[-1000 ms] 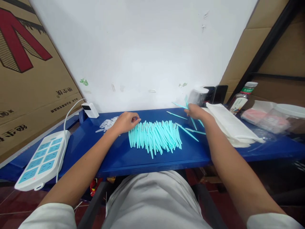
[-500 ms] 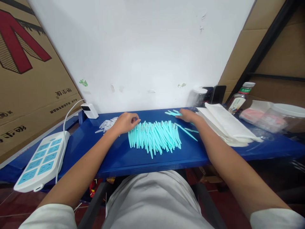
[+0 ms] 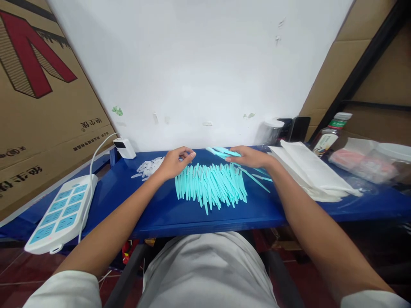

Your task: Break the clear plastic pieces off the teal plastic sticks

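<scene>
A wide row of turquoise eyebrow razors [image 3: 210, 186], slim handles with greyish tips, lies heaped on the blue table [image 3: 154, 216]. My right hand [image 3: 248, 156] is closed around several more of these razors [image 3: 223, 152], holding them above the far right end of the row, tips pointing left. At the row's far left corner hovers my left hand [image 3: 177, 161], its fingers loosely curved and apart from the thumb, with nothing visible in it. Just left of that hand is a pile of small translucent white pieces [image 3: 147, 167], partly hidden by it. Some loose razors [image 3: 257, 179] lie under my right forearm.
At left are a white power strip [image 3: 62, 214] and a white plug-in charger [image 3: 125, 148]. White cloth-like sheets [image 3: 310, 171] lie at right, near a bottle [image 3: 330, 134], a clear jar [image 3: 271, 130] and dark phones [image 3: 298, 128]. A wall [image 3: 205, 64] rises behind the table.
My right hand has moved left with its bunch of razors, toward my left hand. My left hand's fingers have spread from a closer curl. The view has shifted slightly.
</scene>
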`<state>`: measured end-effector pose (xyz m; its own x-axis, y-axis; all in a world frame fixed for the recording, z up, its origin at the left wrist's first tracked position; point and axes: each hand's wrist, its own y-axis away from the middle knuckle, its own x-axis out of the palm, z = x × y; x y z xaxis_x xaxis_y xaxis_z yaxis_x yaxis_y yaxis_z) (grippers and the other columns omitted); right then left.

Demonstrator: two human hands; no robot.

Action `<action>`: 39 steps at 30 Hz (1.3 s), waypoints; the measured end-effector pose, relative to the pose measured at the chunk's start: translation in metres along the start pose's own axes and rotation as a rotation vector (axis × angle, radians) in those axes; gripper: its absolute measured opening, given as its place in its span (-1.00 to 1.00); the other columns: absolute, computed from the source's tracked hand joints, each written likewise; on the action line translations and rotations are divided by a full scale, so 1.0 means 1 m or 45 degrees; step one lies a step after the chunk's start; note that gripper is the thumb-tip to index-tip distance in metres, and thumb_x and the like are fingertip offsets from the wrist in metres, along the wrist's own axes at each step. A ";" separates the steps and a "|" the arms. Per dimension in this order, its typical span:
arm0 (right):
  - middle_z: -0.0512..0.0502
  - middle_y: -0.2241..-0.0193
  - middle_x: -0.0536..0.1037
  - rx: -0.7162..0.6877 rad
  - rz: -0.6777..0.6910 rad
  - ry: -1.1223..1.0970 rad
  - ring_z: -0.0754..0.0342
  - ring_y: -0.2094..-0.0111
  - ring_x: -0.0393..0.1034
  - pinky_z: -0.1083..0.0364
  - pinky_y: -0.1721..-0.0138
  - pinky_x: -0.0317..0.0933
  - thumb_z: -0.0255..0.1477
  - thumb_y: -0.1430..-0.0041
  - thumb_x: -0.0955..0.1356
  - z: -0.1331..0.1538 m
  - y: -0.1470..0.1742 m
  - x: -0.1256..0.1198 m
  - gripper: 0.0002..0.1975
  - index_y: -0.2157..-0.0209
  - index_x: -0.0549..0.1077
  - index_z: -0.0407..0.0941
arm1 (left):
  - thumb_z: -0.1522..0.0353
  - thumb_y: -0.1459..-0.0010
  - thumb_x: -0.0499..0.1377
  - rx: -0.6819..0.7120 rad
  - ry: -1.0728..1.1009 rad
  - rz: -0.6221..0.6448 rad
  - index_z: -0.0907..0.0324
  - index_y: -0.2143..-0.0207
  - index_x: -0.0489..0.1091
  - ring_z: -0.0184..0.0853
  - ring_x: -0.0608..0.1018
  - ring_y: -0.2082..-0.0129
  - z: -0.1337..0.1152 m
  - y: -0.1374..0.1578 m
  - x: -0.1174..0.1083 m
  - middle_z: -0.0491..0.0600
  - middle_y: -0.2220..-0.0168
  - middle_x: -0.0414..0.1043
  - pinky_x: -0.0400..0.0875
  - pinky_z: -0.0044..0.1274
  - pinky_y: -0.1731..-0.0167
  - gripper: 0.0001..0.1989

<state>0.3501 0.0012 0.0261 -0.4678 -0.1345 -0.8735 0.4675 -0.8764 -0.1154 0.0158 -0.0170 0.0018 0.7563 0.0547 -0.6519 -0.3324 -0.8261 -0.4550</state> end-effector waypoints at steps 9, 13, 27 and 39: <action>-0.04 0.33 0.45 -0.369 0.216 -0.220 0.06 0.37 0.26 0.08 0.35 0.14 -0.01 -0.31 0.35 0.024 -0.003 0.025 -0.59 0.23 0.46 -0.11 | -0.07 -0.23 0.24 -0.110 0.587 0.202 0.27 0.14 0.52 -0.32 0.55 0.47 -0.017 0.003 0.029 0.01 0.42 0.50 0.51 -0.51 0.49 -0.46; -0.01 0.39 0.38 -0.361 0.210 -0.287 0.08 0.40 0.20 0.10 0.40 0.07 -0.01 -0.30 0.35 0.031 -0.001 0.026 -0.58 0.26 0.44 -0.12 | -0.01 -0.21 0.30 -0.174 0.703 0.170 0.27 0.15 0.53 -0.36 0.52 0.51 -0.014 0.002 0.029 -0.03 0.45 0.45 0.51 -0.52 0.51 -0.51; -0.07 0.44 0.45 -0.166 0.009 -0.490 0.08 0.43 0.29 0.08 0.40 0.15 0.05 -0.30 0.32 0.051 0.008 0.018 -0.49 0.30 0.54 -0.15 | 0.08 -0.27 0.28 -0.153 0.814 0.123 0.24 -0.10 0.44 -0.38 0.53 0.48 -0.012 0.002 0.025 -0.05 0.41 0.46 0.52 -0.51 0.45 -0.50; 0.01 0.59 0.38 -0.274 0.124 -0.493 0.15 0.56 0.21 0.11 0.50 0.07 0.05 -0.27 0.36 0.040 0.004 0.023 -0.48 0.46 0.50 -0.14 | 0.00 -0.27 0.26 -0.117 0.606 0.136 0.26 0.18 0.51 -0.40 0.49 0.54 -0.009 -0.001 0.022 -0.04 0.48 0.48 0.40 -0.56 0.50 -0.55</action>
<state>0.3116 -0.0241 0.0247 -0.6406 -0.4106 -0.6489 0.6496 -0.7403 -0.1730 0.0383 -0.0204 -0.0067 0.9010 -0.2776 -0.3333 -0.3876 -0.8601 -0.3315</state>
